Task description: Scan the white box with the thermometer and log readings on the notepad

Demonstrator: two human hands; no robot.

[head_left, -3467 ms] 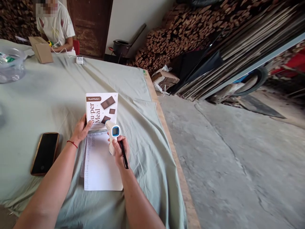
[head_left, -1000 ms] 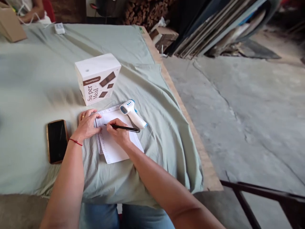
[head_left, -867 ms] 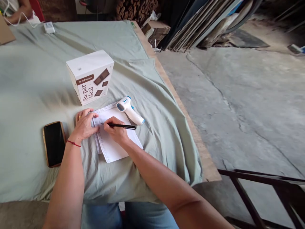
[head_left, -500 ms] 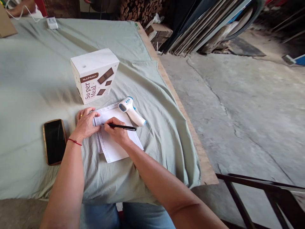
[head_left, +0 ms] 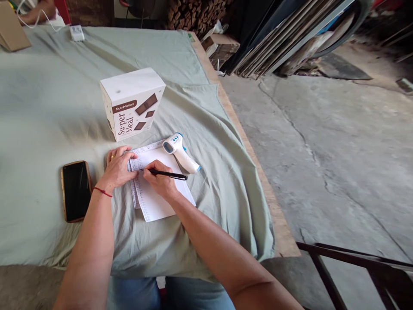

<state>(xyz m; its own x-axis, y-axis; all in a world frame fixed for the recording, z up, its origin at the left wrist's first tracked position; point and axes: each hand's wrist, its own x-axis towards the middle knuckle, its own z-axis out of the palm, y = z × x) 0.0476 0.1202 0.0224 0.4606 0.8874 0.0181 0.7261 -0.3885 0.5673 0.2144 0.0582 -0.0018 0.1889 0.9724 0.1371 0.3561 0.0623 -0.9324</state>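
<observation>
My right hand grips a black pen, its tip down at the written lines on the left side of a white sheet of paper. My left hand lies with its fingers apart on the left edge of the papers; a ring and a red string bracelet show on it. Over the top right corner of the sheets rests a white and blue infrared thermometer. Behind the papers stands a white box with brown print. A smartphone in a brown-edged case lies left of my left hand.
A green cloth covers the table, with a bare wooden edge at the right. At the far left are a white device, a cardboard box and another person's arm. A dark metal frame stands lower right.
The view has shifted slightly, so everything sits a little further right. My right hand still holds the pen at nearly the same spot on the paper, and my left hand stays put.
</observation>
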